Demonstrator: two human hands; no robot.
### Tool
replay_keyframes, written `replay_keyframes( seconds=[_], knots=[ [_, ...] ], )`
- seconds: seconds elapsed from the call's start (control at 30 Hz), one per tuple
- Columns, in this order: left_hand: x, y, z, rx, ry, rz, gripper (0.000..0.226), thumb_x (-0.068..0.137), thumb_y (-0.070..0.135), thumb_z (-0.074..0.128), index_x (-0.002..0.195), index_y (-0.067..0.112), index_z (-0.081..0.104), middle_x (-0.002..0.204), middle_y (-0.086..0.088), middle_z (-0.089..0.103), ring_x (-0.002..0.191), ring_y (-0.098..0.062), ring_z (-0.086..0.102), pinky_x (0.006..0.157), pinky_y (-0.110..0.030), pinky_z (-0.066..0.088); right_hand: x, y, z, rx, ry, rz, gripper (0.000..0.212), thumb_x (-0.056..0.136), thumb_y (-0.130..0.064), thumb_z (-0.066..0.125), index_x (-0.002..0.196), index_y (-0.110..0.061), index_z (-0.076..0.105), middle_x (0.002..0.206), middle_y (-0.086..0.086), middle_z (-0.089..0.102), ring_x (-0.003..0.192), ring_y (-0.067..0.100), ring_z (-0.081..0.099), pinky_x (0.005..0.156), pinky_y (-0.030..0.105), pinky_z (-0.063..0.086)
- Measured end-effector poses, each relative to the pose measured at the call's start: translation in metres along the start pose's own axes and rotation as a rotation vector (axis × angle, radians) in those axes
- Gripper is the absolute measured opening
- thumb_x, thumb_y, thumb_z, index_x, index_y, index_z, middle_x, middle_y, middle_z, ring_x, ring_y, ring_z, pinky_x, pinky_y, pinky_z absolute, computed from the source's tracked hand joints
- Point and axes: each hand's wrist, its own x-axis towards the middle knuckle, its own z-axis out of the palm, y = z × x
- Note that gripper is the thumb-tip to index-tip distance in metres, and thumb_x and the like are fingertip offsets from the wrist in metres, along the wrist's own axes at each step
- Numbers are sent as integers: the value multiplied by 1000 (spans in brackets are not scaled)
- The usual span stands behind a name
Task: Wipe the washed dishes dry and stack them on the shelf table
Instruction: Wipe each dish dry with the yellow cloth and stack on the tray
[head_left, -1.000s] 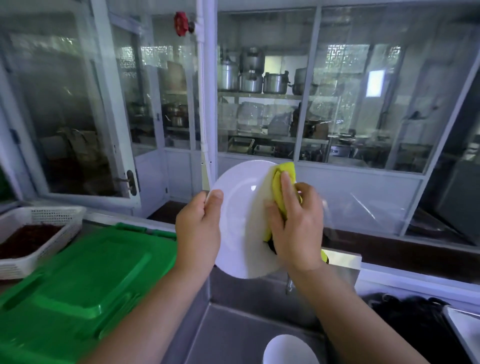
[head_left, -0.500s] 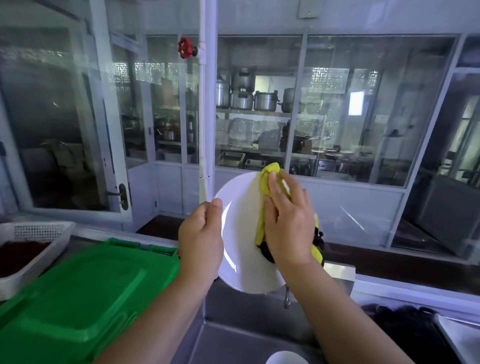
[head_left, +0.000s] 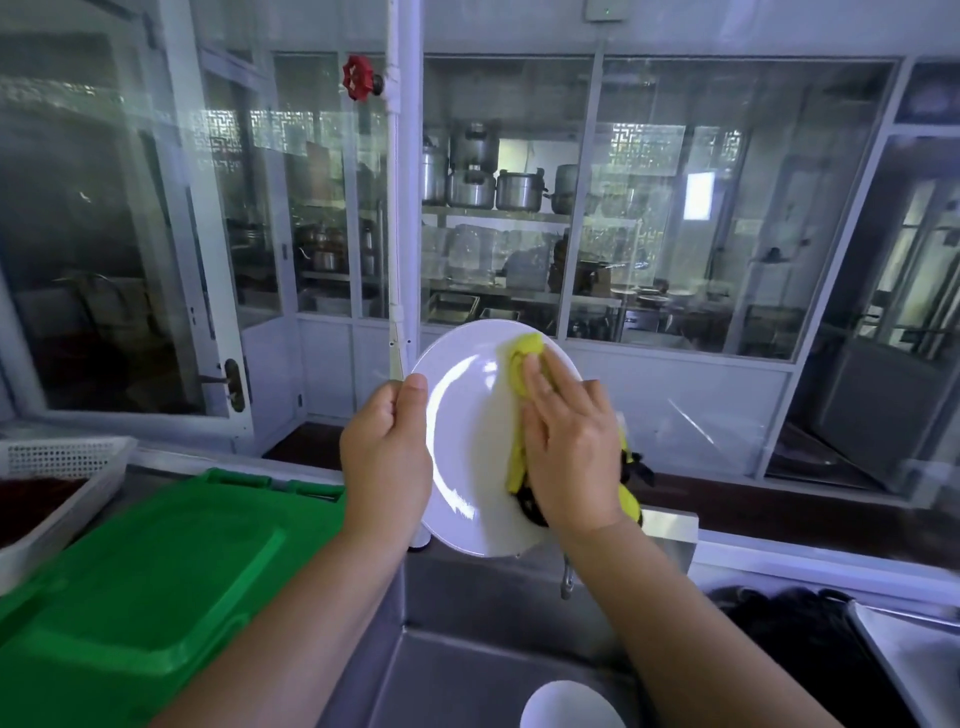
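At nine o'clock the left hand (head_left: 387, 457) grips the plate (head_left: 467, 447), bracing it against the flat right hand (head_left: 569, 447) pressing the cloth (head_left: 524, 349).

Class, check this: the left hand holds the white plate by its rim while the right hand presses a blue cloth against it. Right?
Wrong colour: the head view shows a yellow cloth, not blue. The left hand holds the white plate by its rim; the right hand presses the cloth.

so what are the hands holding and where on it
The left hand grips the white plate by its left rim; the right hand presses a yellow cloth against its face.
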Motion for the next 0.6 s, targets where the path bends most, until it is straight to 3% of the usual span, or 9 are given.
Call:
replay_keyframes(
  seconds=[0.07, 0.17, 0.23, 0.33, 0.5, 0.6],
  knots=[
    [3, -2, 5, -5, 16, 6, 47, 94, 44, 47, 80, 0, 51, 75, -26, 54, 65, -19, 46, 64, -36, 40, -11, -23, 2, 74, -29, -116, 32, 83, 3, 58, 114, 1, 68, 123, 16, 64, 85, 22, 46, 69, 36, 43],
    [8, -4, 9, 9, 21, 12, 41, 98, 41, 47, 78, 6, 53, 77, -23, 57, 66, -19, 50, 68, -43, 45, -34, -39, 4, 222, -110, -167, 30, 94, -6, 55, 122, -5, 66, 133, 11, 58, 71, 23, 47, 68, 33, 48],
    [8, -4, 9, 49, 14, 42, 40, 99, 37, 46, 78, 3, 53, 76, -24, 57, 65, -19, 48, 67, -44, 45, -39, -26, 2, 228, -147, -175, 30, 95, -7, 55, 123, -6, 65, 134, 11, 58, 71, 23, 47, 71, 34, 48],
    [9, -3, 6, 44, 9, 53, 42, 99, 37, 46, 79, 0, 52, 76, -24, 57, 64, -18, 46, 63, -35, 39, -33, 11, -3, 117, -122, -85, 33, 90, -4, 56, 121, -4, 66, 129, 15, 61, 79, 21, 44, 74, 34, 44],
    [10, 3, 9, -23, 6, 44, 42, 98, 34, 49, 76, -1, 49, 67, -10, 49, 63, -17, 43, 62, -31, 35, -34, 37, -4, 46, -103, 112, 36, 94, -17, 49, 127, -8, 62, 132, 8, 59, 78, 26, 48, 75, 33, 48],
    [14, 3, 17, -32, 44, 19, 46, 97, 35, 49, 59, 14, 35, 58, -2, 37, 59, -17, 34, 60, -33, 29, -46, 6, -2, 136, -122, 77, 35, 95, -16, 49, 126, -8, 63, 134, 9, 58, 84, 20, 43, 82, 25, 42]
  ],
)
